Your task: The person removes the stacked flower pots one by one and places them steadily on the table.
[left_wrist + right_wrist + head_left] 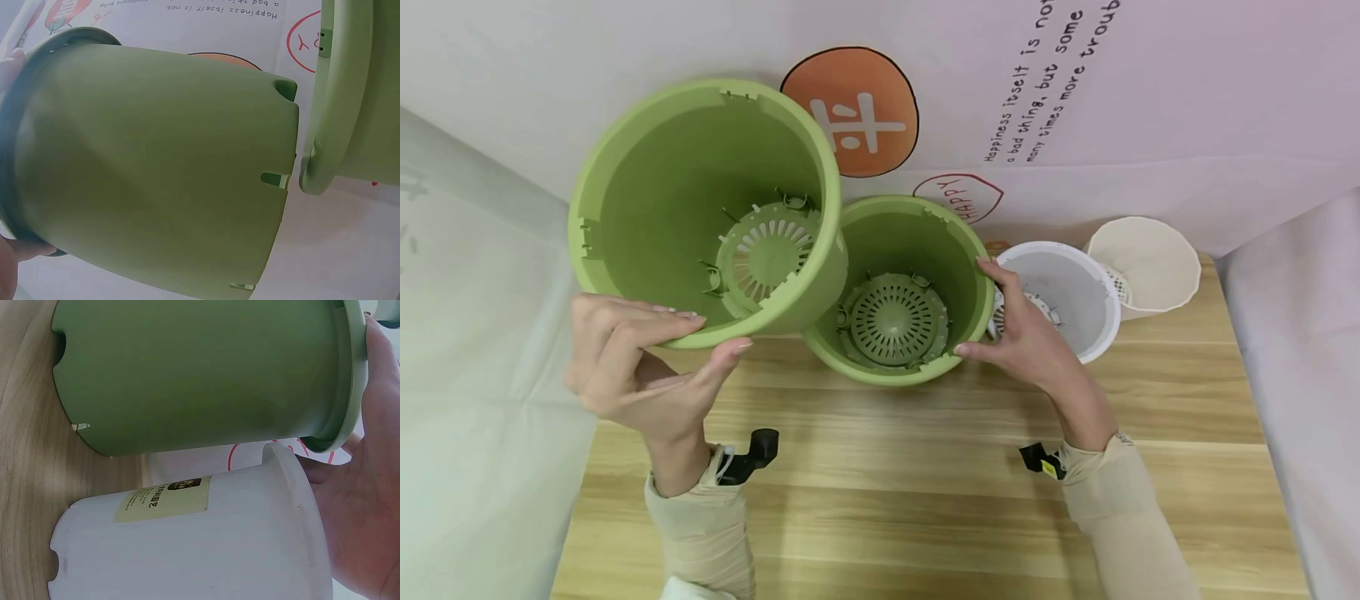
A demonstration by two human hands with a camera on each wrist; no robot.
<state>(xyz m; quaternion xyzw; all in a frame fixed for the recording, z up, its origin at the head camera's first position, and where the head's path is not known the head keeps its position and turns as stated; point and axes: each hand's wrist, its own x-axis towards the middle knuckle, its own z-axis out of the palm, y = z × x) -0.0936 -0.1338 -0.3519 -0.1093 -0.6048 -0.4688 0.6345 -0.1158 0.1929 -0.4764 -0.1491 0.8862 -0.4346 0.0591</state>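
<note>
From the head camera, the left hand (640, 367) grasps the near rim of the larger green pot (700, 208), thumb below and fingers over the lip, holding it raised and tilted above the table's (925, 492) back left part, its mouth towards the camera. The right hand (1026, 333) curls finger and thumb round the right rim of the second green pot (898, 292), which lies tipped near the back edge at the middle, with the white pot (1067, 292) just beside it and a cream pot (1150, 262) at the back right corner. To handle the raised pot well, I judge its rim should stay clear of the second pot's lip, which it now overlaps. The left wrist view shows the raised pot's (156, 169) outer wall close to the other's rim (319, 125). The right wrist view shows the palm (369, 506) against the green rim (350, 375), the white pot (187, 550) touching the hand.
</note>
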